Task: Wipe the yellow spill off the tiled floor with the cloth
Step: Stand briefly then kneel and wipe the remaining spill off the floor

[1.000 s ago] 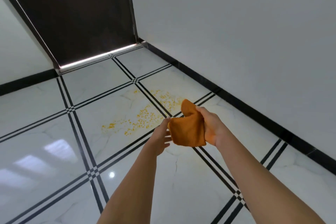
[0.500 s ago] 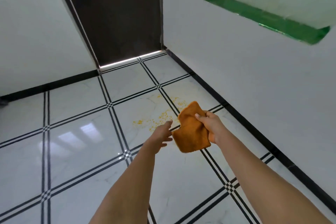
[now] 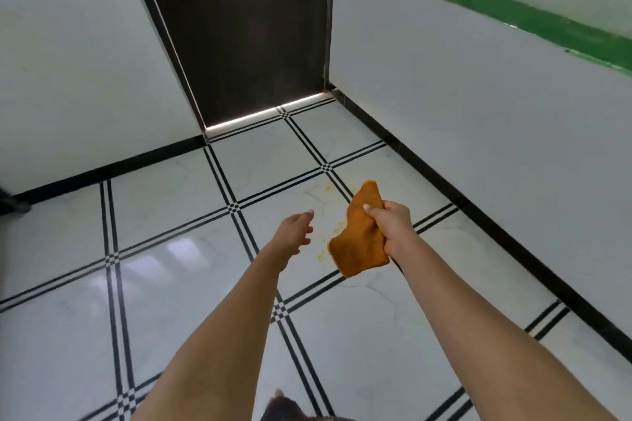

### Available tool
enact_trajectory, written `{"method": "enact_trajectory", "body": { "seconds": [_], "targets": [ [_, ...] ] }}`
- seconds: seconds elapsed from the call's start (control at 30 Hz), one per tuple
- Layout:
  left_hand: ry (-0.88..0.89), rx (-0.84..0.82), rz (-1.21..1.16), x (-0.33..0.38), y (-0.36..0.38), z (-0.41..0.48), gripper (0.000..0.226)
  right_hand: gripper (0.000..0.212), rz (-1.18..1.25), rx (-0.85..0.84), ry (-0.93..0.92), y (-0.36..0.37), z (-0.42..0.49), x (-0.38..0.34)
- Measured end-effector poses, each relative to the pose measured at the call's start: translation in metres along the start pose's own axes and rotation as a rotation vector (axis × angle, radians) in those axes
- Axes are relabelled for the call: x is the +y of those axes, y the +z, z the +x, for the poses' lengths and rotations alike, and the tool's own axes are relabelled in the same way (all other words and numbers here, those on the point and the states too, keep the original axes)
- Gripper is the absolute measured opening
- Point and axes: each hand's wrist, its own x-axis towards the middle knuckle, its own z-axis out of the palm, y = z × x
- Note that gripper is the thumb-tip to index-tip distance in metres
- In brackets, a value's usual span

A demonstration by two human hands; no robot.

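1. Head view: right hand (image 3: pixel 393 227) grips the orange cloth (image 3: pixel 359 236), fingers curled round its middle, held in the air above the tiled floor (image 3: pixel 178 270).
2. Left hand (image 3: pixel 294 232) is extended, fingers loosely spread, holding nothing.
3. Yellow spill (image 3: pixel 337 225) lies on the tile, partly hidden behind the cloth.

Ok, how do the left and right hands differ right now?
The right hand grips the cloth; the left hand holds nothing. The right hand is curled tight; the left hand is loosely open. Both are held out above the floor, near the spill.
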Motion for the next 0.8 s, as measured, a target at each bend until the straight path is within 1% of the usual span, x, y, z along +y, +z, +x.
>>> {"method": "enact_trajectory", "body": {
  "seconds": [0.07,0.17,0.3,0.37,0.47,0.53,0.6,0.67,0.77,0.8],
  "targets": [
    [0.001,-0.004,0.035,0.005,-0.027,0.025,0.051,0.005,0.044,0.027,0.026,0.027,0.015,-0.001],
    [-0.018,-0.017,0.071,0.014,-0.054,0.07,0.051,0.008,0.091,0.068,0.08,0.064,0.05,-0.003],
    [-0.062,-0.078,0.122,0.023,-0.064,0.126,0.051,0.01,0.135,0.11,0.141,0.093,0.099,-0.007],
    [-0.083,-0.114,0.163,0.034,-0.064,0.168,0.053,0.006,0.152,0.157,0.173,0.105,0.137,-0.012],
    [-0.082,-0.136,0.204,0.056,-0.065,0.204,0.054,0.003,0.175,0.193,0.192,0.114,0.169,-0.029],
    [-0.094,-0.174,0.26,0.081,-0.064,0.243,0.054,0.011,0.188,0.238,0.224,0.119,0.201,-0.048],
    [-0.088,-0.198,0.286,0.104,-0.062,0.271,0.052,0.019,0.19,0.269,0.218,0.121,0.226,-0.065],
    [-0.074,-0.224,0.327,0.126,-0.057,0.299,0.049,0.02,0.198,0.324,0.211,0.123,0.25,-0.079],
    [-0.045,-0.309,0.4,0.144,-0.052,0.341,0.029,0.021,0.192,0.387,0.201,0.127,0.282,-0.093],
    [-0.022,-0.339,0.42,0.152,-0.049,0.36,0.026,0.021,0.207,0.421,0.201,0.128,0.296,-0.098]
  ]
}}
